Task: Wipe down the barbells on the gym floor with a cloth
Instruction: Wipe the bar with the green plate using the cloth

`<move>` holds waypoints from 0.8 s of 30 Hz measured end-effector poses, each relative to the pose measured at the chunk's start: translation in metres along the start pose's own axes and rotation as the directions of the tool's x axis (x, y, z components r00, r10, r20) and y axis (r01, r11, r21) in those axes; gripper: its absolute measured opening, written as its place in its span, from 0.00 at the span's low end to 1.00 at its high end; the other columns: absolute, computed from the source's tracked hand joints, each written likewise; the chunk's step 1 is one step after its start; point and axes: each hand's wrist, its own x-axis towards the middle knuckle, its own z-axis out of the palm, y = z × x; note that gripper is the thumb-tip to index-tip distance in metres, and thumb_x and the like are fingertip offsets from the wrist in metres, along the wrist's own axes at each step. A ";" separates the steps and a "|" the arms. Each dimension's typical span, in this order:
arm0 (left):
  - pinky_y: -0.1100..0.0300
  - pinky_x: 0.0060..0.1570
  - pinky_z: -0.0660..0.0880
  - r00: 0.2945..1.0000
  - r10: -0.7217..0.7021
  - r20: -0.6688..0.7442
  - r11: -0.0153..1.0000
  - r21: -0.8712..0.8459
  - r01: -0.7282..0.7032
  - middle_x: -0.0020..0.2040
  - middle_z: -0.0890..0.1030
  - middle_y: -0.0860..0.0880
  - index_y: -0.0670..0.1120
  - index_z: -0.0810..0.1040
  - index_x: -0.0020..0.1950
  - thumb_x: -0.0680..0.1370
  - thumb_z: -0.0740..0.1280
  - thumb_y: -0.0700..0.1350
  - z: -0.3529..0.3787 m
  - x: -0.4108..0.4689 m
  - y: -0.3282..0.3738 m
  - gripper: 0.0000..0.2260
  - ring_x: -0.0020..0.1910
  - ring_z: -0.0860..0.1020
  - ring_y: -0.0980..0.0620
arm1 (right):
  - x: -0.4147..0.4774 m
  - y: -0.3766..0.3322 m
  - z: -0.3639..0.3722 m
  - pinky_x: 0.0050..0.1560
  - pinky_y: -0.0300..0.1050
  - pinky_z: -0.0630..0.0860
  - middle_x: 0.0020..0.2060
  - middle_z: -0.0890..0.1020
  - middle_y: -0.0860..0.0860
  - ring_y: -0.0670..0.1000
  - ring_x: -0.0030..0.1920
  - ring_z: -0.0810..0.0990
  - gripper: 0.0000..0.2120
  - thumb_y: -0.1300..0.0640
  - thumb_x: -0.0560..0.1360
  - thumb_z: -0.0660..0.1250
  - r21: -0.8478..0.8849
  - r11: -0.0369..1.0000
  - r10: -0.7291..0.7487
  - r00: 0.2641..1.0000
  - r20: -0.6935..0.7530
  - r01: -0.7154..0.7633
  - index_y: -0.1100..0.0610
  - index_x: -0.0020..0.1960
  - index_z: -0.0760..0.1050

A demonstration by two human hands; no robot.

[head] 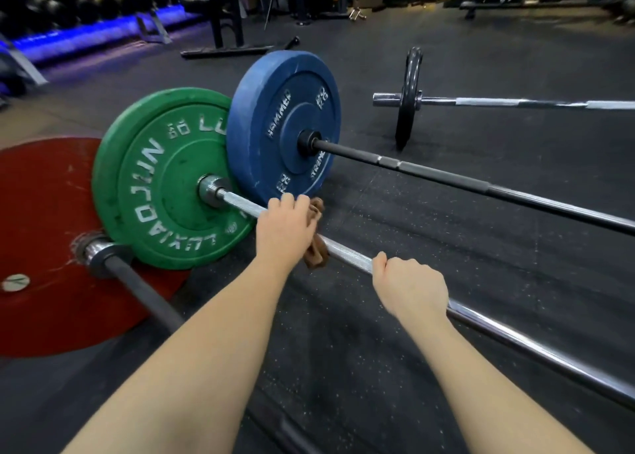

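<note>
Green-plate barbell (347, 253), lying on gym floor (412, 367): left hand (285, 223) grasps brown cloth (314, 251) round its shaft near the plate, right hand (410, 290) grips bare shaft beside; wiping judged under way, blue-plate barbell (446, 178), red-plate barbell (144, 288) and far barbell (515, 103) seemingly outstanding.

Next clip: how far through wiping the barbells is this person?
Done: nothing visibly finished. In hand: left hand grips the brown cloth round the silver bar by the green plate; right hand grips that bar. Left: seemingly the blue-plate bar, red-plate bar, far bar.
</note>
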 end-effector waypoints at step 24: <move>0.46 0.48 0.71 0.862 -0.484 0.150 0.863 -0.080 0.499 0.59 0.75 0.43 0.47 0.75 0.60 0.81 0.64 0.62 0.019 0.040 -0.044 0.19 0.62 0.71 0.39 | 0.004 -0.006 0.009 0.30 0.42 0.65 0.38 0.76 0.48 0.53 0.29 0.71 0.24 0.62 0.81 0.53 0.050 0.995 0.087 0.996 -0.022 -0.086 0.51 0.76 0.60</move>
